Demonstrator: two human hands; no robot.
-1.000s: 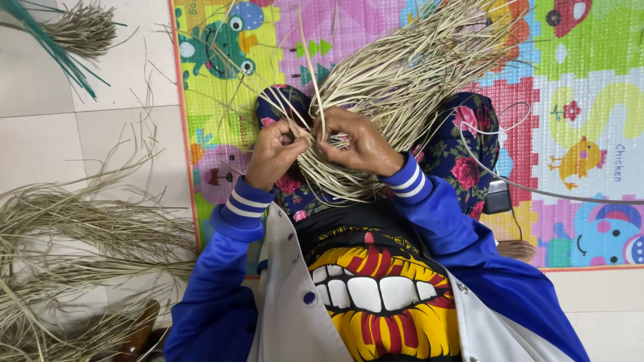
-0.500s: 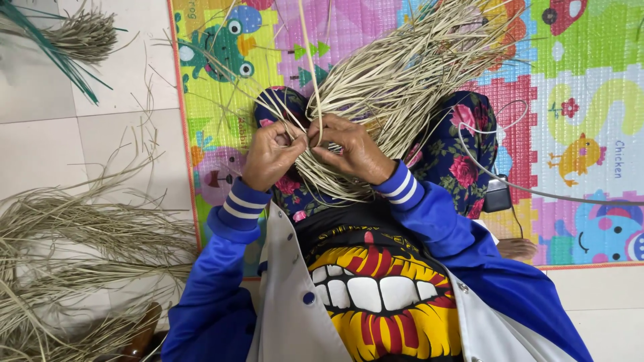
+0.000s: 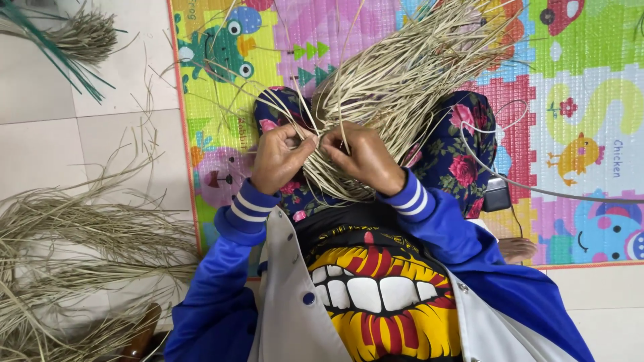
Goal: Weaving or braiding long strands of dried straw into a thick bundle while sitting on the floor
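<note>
Your left hand (image 3: 276, 161) and right hand (image 3: 362, 159) are both closed on pale strands of the woven straw bundle (image 3: 396, 87), pinching them close together over your lap. The bundle fans toward the far edge of the colourful play mat (image 3: 577, 100); loose dried grass (image 3: 80, 234) lies on the tiled floor beyond its left edge.

Dry, matt straw strands (image 3: 396, 87); glossy foam mat (image 3: 570, 80); smooth floor tiles (image 3: 47, 147).

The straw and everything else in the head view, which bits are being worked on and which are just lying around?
In hand:
left hand
right hand
pale straw bundle

Lying about:
loose straw pile on the floor tiles
green stalks
small black device
colourful play mat
</note>
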